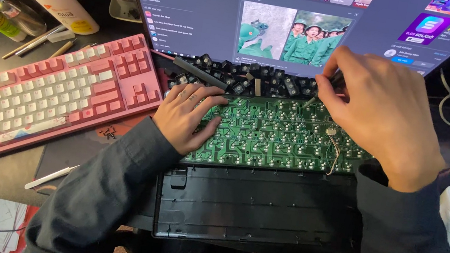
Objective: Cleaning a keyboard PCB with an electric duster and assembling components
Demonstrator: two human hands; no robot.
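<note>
My left hand (184,115) lies flat, fingers open, on the green circuit board (278,135); right hand (381,112) fingers pinch a thin tool, whose slip I judge could scratch traces.

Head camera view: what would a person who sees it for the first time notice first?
Most striking is the bare green circuit board at the centre, lying over an opened black keyboard case. The left hand presses flat on its left end, and the right hand works at its upper right edge. A pink keyboard lies tilted to the left, and a bright screen stands behind.
</note>
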